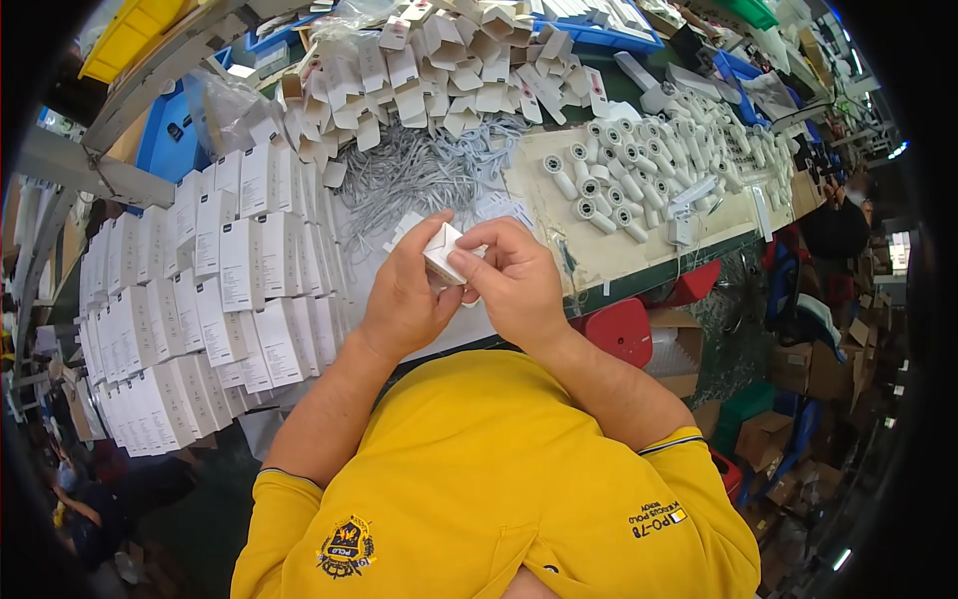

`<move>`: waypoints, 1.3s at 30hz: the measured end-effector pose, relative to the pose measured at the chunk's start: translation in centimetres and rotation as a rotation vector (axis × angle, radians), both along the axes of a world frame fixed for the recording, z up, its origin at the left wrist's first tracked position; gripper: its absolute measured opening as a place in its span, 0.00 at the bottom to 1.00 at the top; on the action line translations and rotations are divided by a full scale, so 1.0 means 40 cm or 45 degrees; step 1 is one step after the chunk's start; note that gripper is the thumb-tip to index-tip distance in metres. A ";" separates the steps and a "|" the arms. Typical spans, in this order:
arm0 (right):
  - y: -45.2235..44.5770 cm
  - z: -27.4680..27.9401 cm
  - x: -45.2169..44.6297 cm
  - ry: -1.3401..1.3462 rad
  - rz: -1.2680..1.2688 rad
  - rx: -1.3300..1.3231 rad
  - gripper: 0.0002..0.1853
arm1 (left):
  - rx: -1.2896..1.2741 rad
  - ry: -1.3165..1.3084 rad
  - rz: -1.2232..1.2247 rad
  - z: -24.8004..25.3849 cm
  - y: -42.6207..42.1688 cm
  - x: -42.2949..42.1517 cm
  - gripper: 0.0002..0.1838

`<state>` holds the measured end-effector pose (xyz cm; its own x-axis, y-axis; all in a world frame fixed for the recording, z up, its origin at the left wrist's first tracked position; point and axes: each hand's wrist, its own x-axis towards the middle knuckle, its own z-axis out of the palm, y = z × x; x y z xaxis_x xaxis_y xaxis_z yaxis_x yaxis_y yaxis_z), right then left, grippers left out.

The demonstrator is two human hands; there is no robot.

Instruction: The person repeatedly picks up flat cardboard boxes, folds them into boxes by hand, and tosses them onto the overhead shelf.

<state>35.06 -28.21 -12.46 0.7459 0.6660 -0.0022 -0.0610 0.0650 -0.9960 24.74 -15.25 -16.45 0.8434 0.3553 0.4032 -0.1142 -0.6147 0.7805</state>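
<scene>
Between my two hands, just in front of my chest, is a small white cardboard box (pixel 442 262) seen end-on. My left hand (pixel 407 290) wraps round its left side. My right hand (pixel 514 275) closes on it from the right, with the thumb pressed on the end flap. The rest of the box is hidden by my fingers. Beyond my hands lies a heap of grey-white cables (pixel 409 180). White printed sheets (pixel 502 208) lie just past my right hand.
Stacked closed white boxes (pixel 239 265) fill the left side. Unfolded open boxes (pixel 439 60) are piled at the back. Several white cylindrical devices (pixel 624 170) with round black-ringed ends stand on the right of the table (pixel 544 215). A red stool (pixel 617 332) is below the table edge.
</scene>
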 end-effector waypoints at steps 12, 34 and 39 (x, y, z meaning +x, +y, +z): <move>0.028 -0.006 0.033 0.262 -0.019 -0.215 0.10 | 0.118 0.099 0.052 -0.010 0.002 0.016 0.44; 0.009 -0.033 0.062 0.336 0.031 -0.196 0.08 | -0.135 0.097 0.037 -0.012 -0.007 0.033 0.42; -0.017 -0.127 0.066 0.187 0.016 -0.029 0.23 | -0.650 0.065 0.018 -0.025 0.002 0.028 0.41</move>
